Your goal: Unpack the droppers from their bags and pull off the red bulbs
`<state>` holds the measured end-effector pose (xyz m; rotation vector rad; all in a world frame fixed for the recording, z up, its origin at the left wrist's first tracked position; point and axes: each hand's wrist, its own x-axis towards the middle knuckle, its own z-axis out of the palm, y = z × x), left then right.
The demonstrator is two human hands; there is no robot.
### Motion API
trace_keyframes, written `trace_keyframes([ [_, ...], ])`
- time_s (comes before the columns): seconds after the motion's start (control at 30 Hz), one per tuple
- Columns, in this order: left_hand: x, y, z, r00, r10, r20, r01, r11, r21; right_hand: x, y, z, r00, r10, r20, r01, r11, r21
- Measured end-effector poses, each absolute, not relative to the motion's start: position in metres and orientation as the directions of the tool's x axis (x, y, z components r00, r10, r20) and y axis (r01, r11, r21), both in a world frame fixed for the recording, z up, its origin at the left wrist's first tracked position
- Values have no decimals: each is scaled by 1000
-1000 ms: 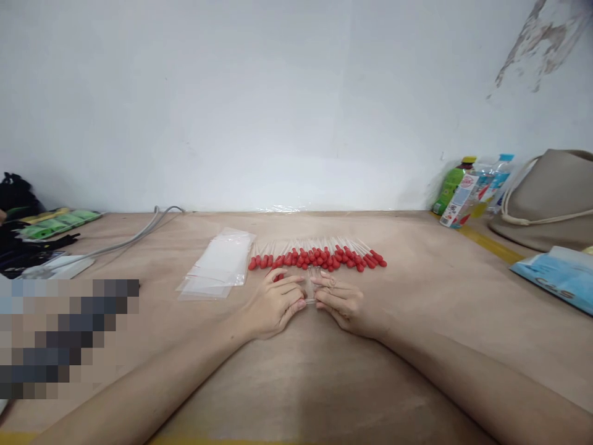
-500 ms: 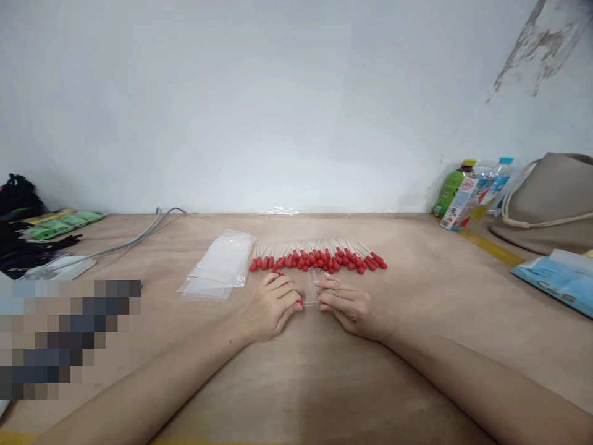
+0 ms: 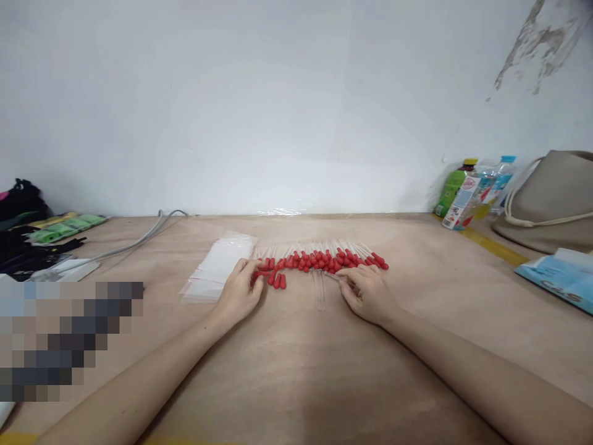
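Observation:
My left hand point(image 3: 241, 287) is closed at the left end of the row, fingertips pinched around a red rubber bulb point(image 3: 264, 272). Whether a tube is fitted in that bulb I cannot tell. Just right of these fingers lie several loose red bulbs point(image 3: 277, 281). My right hand point(image 3: 368, 290) pinches a thin clear tube point(image 3: 334, 276) between thumb and fingers, its far end pointing left. Between the hands, several bare clear tubes point(image 3: 319, 292) lie side by side. Beyond them stretches a row of droppers point(image 3: 319, 258) with red bulbs towards me and thin tubes pointing away.
A fanned stack of clear zip bags point(image 3: 222, 259) lies left of the droppers. A grey cable point(image 3: 143, 235) and green packets point(image 3: 69, 227) are at the far left. Bottles point(image 3: 456, 188), a beige bag point(image 3: 551, 198) and a blue pack point(image 3: 558, 278) stand or lie at right.
Both hands, earlier close together over a bulb and tube, have moved apart. The left went left and away from me to the row's end; the right moved right, uncovering the loose tubes and bulbs.

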<state>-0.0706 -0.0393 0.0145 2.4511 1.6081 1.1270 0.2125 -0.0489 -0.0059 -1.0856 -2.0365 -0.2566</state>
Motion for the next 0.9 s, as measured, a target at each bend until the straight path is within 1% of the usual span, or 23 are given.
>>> trace_keyframes([
  [0.1, -70, -38, 13, 164, 799, 578, 797, -453, 399, 211, -50, -6, -303, 610, 732, 773, 607, -186],
  [0.17, -70, -38, 13, 164, 800, 578, 796, -453, 402, 210, -51, -6, -303, 611, 731, 779, 601, -179],
  [0.3, -69, -37, 13, 187, 817, 546, 785, -458, 416, 207, -51, -7, -319, 610, 725, 789, 595, -154],
  [0.47, -66, -39, 15, 180, 860, 477, 750, -434, 499, 203, -51, -7, -346, 587, 731, 782, 611, -121],
  [0.67, -66, -39, 15, 142, 875, 462, 745, -402, 533, 199, -50, -6, -401, 544, 737, 759, 648, -66],
  [0.77, -69, -35, 18, 112, 854, 508, 798, -382, 467, 198, -48, -8, -426, 531, 733, 751, 659, -41],
  [0.9, -72, -25, 24, 136, 766, 628, 877, -389, 284, 195, -46, -11, -432, 536, 726, 745, 666, -49],
])
